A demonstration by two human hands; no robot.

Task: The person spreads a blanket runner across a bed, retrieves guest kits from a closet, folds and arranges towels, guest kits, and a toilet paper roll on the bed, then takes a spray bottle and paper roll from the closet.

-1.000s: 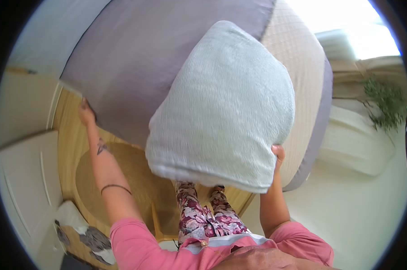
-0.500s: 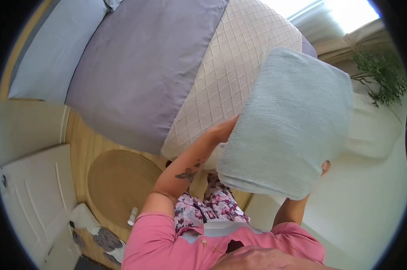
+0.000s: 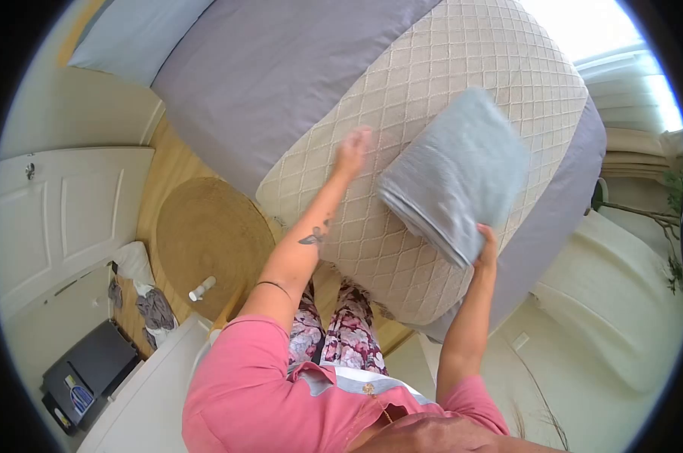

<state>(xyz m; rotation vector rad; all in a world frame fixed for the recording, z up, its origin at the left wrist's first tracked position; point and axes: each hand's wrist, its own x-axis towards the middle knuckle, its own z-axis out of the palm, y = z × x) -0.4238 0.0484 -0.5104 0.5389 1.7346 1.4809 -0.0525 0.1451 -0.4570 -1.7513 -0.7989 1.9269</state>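
Observation:
A folded grey-blue blanket [image 3: 462, 170] with a soft, fleecy surface lies tilted over the cream, diamond-patterned bedspread [image 3: 402, 83] on the bed. My right hand [image 3: 486, 245] grips its near right corner, the thumb on top and the other fingers partly hidden. To the left of the blanket, my left hand [image 3: 353, 151] is apart from it, above the bedspread. It is somewhat blurred, holds nothing, and its fingers look loosely apart.
A purple-grey cover [image 3: 281, 68] spreads over the bed towards the pillow [image 3: 134, 38]. A round woven rug [image 3: 213, 249] with a small white bottle [image 3: 201, 288] is on the wooden floor at left. A white door [image 3: 62, 211] and a dark box [image 3: 92, 370] stand beyond.
The blanket has come down from in front of me onto the bed. My left hand has let go and moved left; my right hand still holds a corner. The view has turned.

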